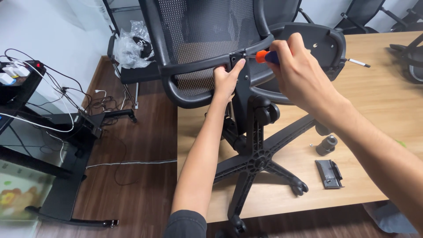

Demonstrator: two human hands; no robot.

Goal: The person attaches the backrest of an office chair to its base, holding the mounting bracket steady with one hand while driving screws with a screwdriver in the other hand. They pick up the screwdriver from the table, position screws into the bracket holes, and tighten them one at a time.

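Both hands are working at the black office chair (207, 39), which is lying across the bench (383, 101) at my twelve o'clock. My left hand (225, 79) is curling its fingers around the lumbar frame, steadying it. My right hand (296, 66) is closing tightly on the orange-handled screwdriver (263, 56). I am judging it best to keep the shaft square to the bracket, pressing firmly.

A black mesh office chair (207, 39) lies on its side on the wooden bench (379, 97), its star base (257, 161) near the front edge. The left hand (226, 81) grips the back's lower frame; the right hand (295, 66) holds an orange-handled screwdriver (263, 56) to the bracket. Two small metal parts (328, 158) lie near the bench's front edge.
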